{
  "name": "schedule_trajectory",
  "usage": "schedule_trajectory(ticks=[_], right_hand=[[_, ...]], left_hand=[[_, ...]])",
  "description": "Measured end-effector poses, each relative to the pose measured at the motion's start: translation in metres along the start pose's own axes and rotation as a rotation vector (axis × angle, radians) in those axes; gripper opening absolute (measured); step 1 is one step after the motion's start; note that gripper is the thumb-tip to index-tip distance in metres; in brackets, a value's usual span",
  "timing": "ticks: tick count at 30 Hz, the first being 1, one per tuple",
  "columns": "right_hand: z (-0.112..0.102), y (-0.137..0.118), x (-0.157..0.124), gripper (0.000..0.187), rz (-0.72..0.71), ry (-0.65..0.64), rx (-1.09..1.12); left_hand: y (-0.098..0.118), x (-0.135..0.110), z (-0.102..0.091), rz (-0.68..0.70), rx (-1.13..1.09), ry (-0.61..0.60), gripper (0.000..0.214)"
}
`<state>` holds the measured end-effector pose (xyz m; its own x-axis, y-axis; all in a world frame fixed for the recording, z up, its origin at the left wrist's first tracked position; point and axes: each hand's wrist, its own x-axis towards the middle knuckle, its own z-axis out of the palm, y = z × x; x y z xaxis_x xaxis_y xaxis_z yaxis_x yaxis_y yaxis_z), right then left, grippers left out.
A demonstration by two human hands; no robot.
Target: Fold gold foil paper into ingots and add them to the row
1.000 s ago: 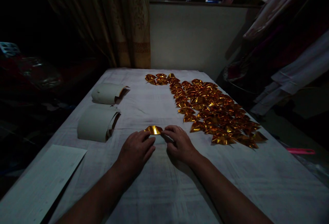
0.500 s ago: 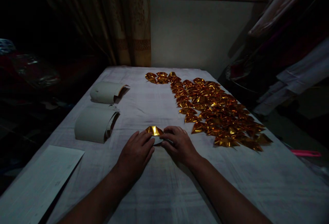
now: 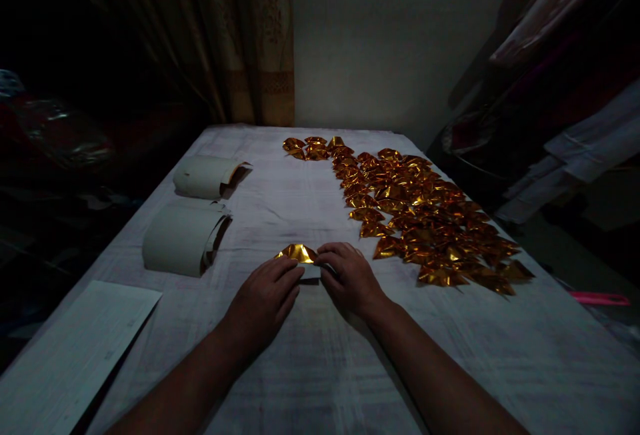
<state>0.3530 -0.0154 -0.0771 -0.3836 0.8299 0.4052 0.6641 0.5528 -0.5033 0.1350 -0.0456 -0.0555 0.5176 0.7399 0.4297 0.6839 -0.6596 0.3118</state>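
Observation:
Near the middle of the table, a piece of gold foil paper (image 3: 299,253) with a pale underside stands partly folded between both hands. My left hand (image 3: 265,292) has its fingers closed on the paper's left side. On its right side, my right hand (image 3: 349,275) pinches the paper between thumb and fingers. A pale lower flap of the sheet shows between the hands, with a dark gap under it. The fingertips hide both ends of the paper. To the right lies a broad pile of folded gold foil paper pieces (image 3: 400,198), shaped like small ingots.
On the left, two curved stacks of pale sheets (image 3: 175,238) (image 3: 204,177) lie on the cloth-covered table (image 3: 280,368). A flat white sheet or board (image 3: 85,348) rests at the near left edge. A curtain (image 3: 250,42) hangs behind, and a pink object (image 3: 600,298) is beyond the right edge.
The gold paper now looks wider at its left end, and its pale lower flap appears straighter. Both hands stay on it, shifted only slightly. The camera view has moved a little.

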Motion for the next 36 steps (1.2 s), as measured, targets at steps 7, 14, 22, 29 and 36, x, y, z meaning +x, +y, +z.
schedule_trajectory(ticks=[7, 14, 22, 29, 36], right_hand=[[0.002, 0.004, -0.002, 0.022, -0.072, 0.021, -0.053], [0.002, 0.010, -0.002, 0.024, -0.068, -0.029, -0.024], [0.000, 0.002, 0.002, 0.007, 0.018, -0.024, -0.040], [0.001, -0.004, 0.004, 0.005, 0.047, -0.009, -0.032], [0.000, 0.002, 0.003, 0.015, 0.067, 0.013, 0.075]], left_hand=[[-0.001, -0.001, 0.001, 0.010, 0.000, 0.018, 0.026], [0.000, -0.001, -0.001, 0.003, -0.019, 0.004, 0.025], [-0.002, -0.001, 0.001, 0.045, 0.009, -0.021, 0.031], [0.001, 0.000, 0.000, 0.092, 0.085, -0.120, 0.042], [-0.004, -0.004, 0.005, 0.122, 0.133, -0.044, 0.037]])
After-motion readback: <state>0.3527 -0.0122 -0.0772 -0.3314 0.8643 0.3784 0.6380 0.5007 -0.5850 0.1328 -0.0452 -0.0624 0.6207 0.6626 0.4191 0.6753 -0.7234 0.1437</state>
